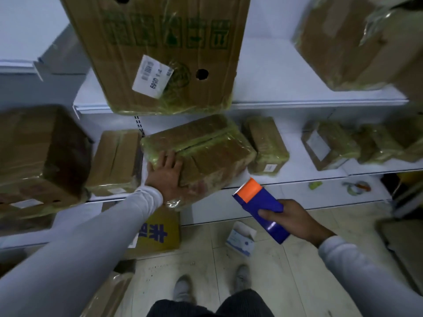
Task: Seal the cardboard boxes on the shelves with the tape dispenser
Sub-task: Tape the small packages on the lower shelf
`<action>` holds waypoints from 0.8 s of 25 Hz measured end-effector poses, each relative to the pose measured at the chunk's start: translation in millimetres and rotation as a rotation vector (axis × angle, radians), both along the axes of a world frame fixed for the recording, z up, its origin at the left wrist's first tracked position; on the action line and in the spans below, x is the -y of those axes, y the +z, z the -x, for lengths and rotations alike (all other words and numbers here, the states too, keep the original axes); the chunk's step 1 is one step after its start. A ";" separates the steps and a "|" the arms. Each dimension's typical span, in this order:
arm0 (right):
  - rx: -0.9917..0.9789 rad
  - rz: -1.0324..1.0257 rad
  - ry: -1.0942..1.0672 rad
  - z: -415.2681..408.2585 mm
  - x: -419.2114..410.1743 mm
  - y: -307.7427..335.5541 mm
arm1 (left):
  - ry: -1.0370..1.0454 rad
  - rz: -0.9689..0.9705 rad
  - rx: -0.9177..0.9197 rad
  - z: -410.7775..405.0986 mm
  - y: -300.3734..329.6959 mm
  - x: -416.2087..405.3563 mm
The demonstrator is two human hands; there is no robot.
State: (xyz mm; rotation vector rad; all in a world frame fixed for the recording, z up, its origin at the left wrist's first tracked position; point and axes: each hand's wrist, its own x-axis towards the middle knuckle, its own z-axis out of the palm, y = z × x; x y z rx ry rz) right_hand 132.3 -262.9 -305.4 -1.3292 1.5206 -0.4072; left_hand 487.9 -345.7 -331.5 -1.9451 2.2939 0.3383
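Our left hand [168, 172] presses spread fingers on the taped cardboard box [201, 154]; our right hand [295, 218] grips the blue tape dispenser [261, 208].

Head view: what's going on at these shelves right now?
A person stands facing white shelves stacked with taped cardboard boxes. The left hand rests flat on the near end of a tape-wrapped box that sits skewed on the lower shelf, overhanging its edge. The right hand grips a blue and orange tape dispenser, held clear of the box.

Stockroom: white shelves [286, 104] above and beside the left hand [168, 173], stacked with taped boxes [201, 152].
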 end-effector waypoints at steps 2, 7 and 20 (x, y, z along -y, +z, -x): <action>0.036 0.017 0.015 -2.4 -3.7 12.3 | -0.103 -0.018 -0.007 -20.9 1.5 5.5; 0.100 0.056 0.071 -6.2 15.6 38.1 | -0.236 -0.007 0.020 -39.4 3.9 12.8; 0.024 0.023 0.521 -6.1 131.1 66.0 | 0.109 -0.101 -0.910 76.6 56.4 10.4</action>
